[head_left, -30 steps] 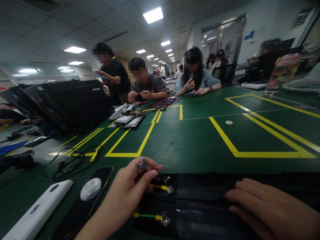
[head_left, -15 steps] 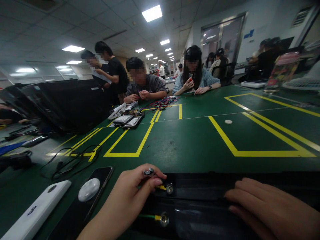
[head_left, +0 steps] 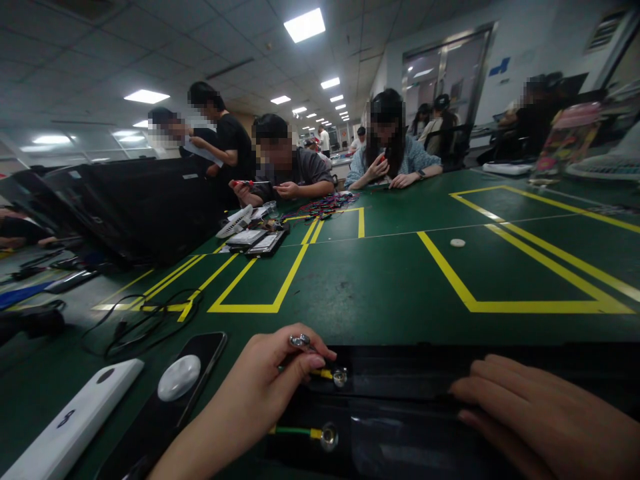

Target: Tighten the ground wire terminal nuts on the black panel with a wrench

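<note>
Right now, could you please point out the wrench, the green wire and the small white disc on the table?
Wrench (head_left: 300, 341): head view, on its metal end.
Green wire (head_left: 294, 431): head view, on its visible middle.
Small white disc (head_left: 457, 243): head view, on its top.

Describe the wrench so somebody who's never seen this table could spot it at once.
On the near side of the green table lies a black casing. Near its left end, the person's left hand grips the wrench, its silver head showing between thumb and forefinger. Unlike the round metal fasteners on the casing, it is hand-held.
</note>
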`<state>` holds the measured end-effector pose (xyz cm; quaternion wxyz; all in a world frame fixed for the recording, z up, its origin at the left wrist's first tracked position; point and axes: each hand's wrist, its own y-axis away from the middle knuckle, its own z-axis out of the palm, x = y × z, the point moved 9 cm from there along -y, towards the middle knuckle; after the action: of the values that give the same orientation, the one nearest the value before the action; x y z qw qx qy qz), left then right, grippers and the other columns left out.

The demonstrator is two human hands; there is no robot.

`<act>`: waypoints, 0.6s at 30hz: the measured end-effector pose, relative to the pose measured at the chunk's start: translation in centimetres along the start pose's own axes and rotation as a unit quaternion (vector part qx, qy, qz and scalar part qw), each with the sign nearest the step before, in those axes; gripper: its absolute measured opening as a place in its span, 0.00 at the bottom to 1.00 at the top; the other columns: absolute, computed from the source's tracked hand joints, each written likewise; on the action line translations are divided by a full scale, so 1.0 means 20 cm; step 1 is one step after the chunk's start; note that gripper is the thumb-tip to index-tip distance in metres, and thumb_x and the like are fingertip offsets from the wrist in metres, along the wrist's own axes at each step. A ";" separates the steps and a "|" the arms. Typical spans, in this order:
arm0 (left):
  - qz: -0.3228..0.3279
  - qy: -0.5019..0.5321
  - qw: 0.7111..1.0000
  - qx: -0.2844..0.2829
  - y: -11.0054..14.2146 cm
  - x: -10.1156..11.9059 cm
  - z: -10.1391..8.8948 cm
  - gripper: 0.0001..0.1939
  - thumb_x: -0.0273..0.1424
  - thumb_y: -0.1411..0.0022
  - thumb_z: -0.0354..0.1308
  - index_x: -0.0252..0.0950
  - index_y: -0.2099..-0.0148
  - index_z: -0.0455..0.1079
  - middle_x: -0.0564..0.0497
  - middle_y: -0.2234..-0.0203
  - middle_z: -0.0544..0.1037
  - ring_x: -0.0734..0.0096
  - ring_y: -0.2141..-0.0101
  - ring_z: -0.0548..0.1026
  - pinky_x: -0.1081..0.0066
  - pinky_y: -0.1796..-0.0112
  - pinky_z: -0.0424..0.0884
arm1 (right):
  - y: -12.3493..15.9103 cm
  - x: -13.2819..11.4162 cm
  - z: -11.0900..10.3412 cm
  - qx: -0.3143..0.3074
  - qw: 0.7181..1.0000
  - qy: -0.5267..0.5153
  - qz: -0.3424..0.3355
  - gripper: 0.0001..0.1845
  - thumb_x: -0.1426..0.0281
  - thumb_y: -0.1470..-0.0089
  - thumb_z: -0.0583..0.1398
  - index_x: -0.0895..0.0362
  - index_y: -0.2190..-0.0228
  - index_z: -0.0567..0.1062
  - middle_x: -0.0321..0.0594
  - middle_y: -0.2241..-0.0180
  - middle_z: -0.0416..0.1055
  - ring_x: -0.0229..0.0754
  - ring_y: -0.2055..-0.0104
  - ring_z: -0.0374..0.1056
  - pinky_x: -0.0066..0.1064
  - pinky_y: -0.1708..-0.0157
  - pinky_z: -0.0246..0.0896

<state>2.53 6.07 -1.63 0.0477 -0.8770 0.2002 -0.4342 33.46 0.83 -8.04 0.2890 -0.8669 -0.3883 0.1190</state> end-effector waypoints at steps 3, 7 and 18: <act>0.001 0.008 1.000 -0.023 -0.01 -0.01 0.01 0.11 0.28 0.22 0.65 0.42 0.56 0.88 0.46 0.62 0.99 0.59 0.64 0.95 0.68 0.64 0.83 | 0.02 0.02 0.00 0.009 1.000 -0.022 0.019 0.12 0.62 0.18 0.62 0.44 0.46 0.88 0.39 0.52 0.93 0.51 0.55 0.91 0.38 0.55 0.90; 0.006 0.019 0.999 -0.049 -0.03 -0.01 0.01 0.11 0.29 0.22 0.65 0.41 0.56 0.90 0.46 0.63 0.98 0.60 0.66 0.92 0.68 0.65 0.82 | 0.04 0.04 0.02 0.007 0.998 -0.055 0.032 0.13 0.62 0.19 0.63 0.44 0.46 0.89 0.39 0.53 0.92 0.51 0.56 0.90 0.38 0.54 0.89; -0.037 0.067 0.997 -0.008 -0.04 -0.07 -0.03 0.09 0.33 0.22 0.67 0.40 0.55 0.89 0.42 0.59 0.99 0.59 0.66 0.93 0.68 0.66 0.89 | 0.03 0.02 0.00 0.021 0.999 -0.024 0.003 0.15 0.64 0.17 0.59 0.45 0.44 0.88 0.42 0.51 0.92 0.51 0.55 0.90 0.37 0.57 0.88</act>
<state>1.52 7.38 -2.13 0.0112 -0.8529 0.1741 -0.4921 34.00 0.77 -8.47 0.2971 -0.8590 -0.3896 0.1487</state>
